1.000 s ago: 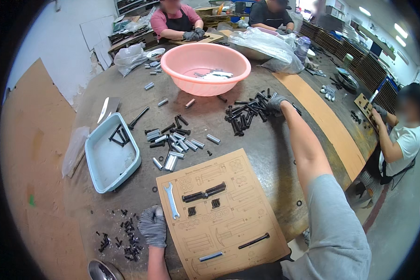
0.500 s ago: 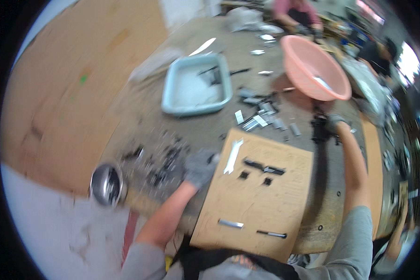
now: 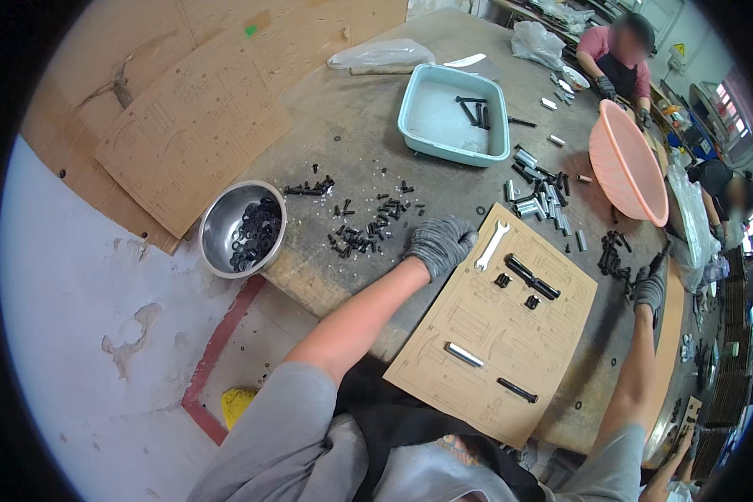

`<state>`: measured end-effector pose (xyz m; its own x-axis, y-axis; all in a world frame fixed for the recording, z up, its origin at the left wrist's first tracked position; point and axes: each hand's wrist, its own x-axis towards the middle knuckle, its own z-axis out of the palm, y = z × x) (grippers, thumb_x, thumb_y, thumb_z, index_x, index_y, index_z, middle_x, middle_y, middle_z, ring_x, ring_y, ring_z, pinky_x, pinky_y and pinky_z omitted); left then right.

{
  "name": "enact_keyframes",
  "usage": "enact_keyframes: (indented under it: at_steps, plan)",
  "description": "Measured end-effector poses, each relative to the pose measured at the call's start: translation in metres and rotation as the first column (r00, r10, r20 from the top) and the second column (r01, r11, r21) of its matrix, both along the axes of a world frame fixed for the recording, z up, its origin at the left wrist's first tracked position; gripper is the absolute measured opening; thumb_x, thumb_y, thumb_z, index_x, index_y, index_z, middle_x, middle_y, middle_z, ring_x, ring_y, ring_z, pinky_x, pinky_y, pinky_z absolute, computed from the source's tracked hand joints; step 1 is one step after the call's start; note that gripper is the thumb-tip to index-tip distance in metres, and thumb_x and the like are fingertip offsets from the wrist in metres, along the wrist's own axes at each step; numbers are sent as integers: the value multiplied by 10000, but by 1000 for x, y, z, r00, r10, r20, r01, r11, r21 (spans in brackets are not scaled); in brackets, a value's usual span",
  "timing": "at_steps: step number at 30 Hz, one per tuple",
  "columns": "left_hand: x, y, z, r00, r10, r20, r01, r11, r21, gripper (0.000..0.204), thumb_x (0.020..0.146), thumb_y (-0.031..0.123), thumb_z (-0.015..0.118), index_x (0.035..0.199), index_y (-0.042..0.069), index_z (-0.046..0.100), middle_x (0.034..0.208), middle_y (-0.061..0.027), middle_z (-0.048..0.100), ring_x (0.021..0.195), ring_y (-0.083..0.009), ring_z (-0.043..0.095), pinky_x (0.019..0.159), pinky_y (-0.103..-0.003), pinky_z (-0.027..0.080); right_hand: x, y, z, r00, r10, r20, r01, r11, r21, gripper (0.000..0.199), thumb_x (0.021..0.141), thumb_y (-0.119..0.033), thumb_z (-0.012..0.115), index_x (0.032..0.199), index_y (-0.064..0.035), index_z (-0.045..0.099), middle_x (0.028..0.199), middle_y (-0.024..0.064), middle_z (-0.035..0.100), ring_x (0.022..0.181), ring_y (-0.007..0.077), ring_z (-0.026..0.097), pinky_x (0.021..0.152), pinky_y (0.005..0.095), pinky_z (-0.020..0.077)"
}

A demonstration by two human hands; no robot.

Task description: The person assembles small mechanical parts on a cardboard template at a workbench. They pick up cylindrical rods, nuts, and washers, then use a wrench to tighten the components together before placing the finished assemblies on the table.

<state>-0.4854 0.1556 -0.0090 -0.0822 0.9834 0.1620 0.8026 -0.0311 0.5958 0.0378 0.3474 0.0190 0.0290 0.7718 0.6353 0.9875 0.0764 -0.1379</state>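
Left hand [image 3: 440,243], grip curled loosely, empty, just right of scattered black bolts [image 3: 361,230]; right hand's [image 3: 649,287] grip unclear.

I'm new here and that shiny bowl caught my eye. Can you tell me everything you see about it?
The metal bowl is round, silvery and polished, steel by its look. It sits upright at the near-left edge of the grey worktable, partly overhanging it, and holds a heap of small black ring-shaped parts. A sheet of cardboard lies just behind it. No hand touches it; the gloved left hand rests further right.
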Motion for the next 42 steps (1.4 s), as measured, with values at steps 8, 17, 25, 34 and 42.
enact_keyframes:
  at_steps: [8,17,25,34,42]
  plan:
    - [-57,-99,5,970,128,-208,-66,956,285,559,820,395,613,1270,80,511,1367,-167,447,1287,-340,390,1078,-433,300,-14,-96,7,234,-29,-972,-112,992,-56,212,907,-307,578,819,-113,572,591,-3,567,395,88,448,356,224,340]
    - [-93,-83,24,866,339,-368,-384,922,-56,963,745,637,620,1470,116,260,1513,-211,226,1409,-375,164,1133,-524,129,-102,-282,37,184,84,-979,-254,967,35,187,891,-280,608,899,-106,538,616,23,581,405,86,464,352,223,363]
    - [-106,-12,-1,946,152,-286,-111,982,154,356,891,361,534,1073,68,620,1082,-179,626,1019,-327,590,898,-414,462,-133,-362,50,243,71,-967,-251,968,8,206,905,-284,581,941,-83,558,614,17,553,412,87,444,364,235,349]
    - [-110,-11,3,980,155,-126,-141,983,115,325,904,320,535,1012,27,623,932,-195,649,876,-356,624,773,-445,480,-126,-397,52,210,112,-971,-247,967,59,223,905,-270,584,1006,-73,561,591,13,530,392,86,419,362,224,337]
    - [-189,19,-28,477,320,819,-450,889,-85,242,871,263,637,784,38,648,724,-32,631,587,-162,548,563,-334,469,-139,-392,49,157,52,-986,-329,944,-3,210,906,-266,597,974,-68,575,601,14,533,415,80,442,368,224,346]
